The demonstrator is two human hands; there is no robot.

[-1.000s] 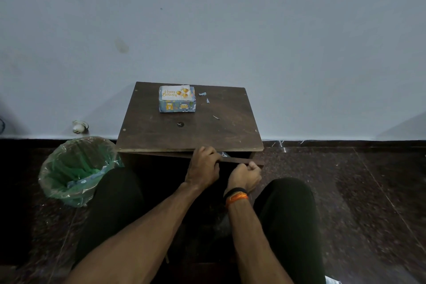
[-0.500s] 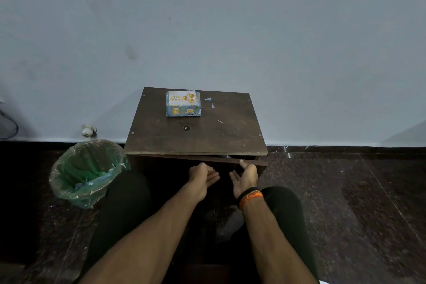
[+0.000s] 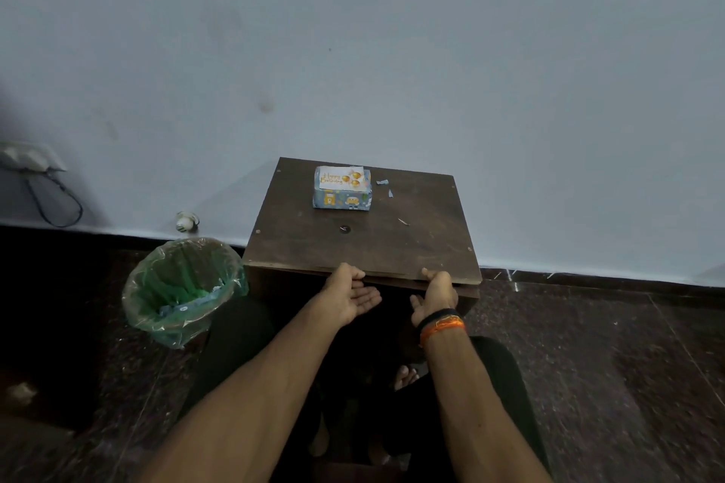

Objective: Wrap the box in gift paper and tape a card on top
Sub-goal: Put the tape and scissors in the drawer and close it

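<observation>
Both hands [image 3: 351,296] [image 3: 435,296] moved apart, palms up, fingers open, empty. Box [image 3: 342,192] long axis left-right, card [image 3: 340,178] atop. Bin [image 3: 182,288]: green liner.

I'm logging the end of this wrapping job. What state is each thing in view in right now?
Small box in blue patterned gift paper: fully wrapped, sitting on the table's far side.
White "Happy Birthday" card: lying flat on the box top.
Dark brown wooden table: upright, with paper scraps loose on it.
Green-lined waste bin: open, scraps inside.
Left hand: open, palm up, empty.
Right hand: open, empty, at the table's front edge.
</observation>
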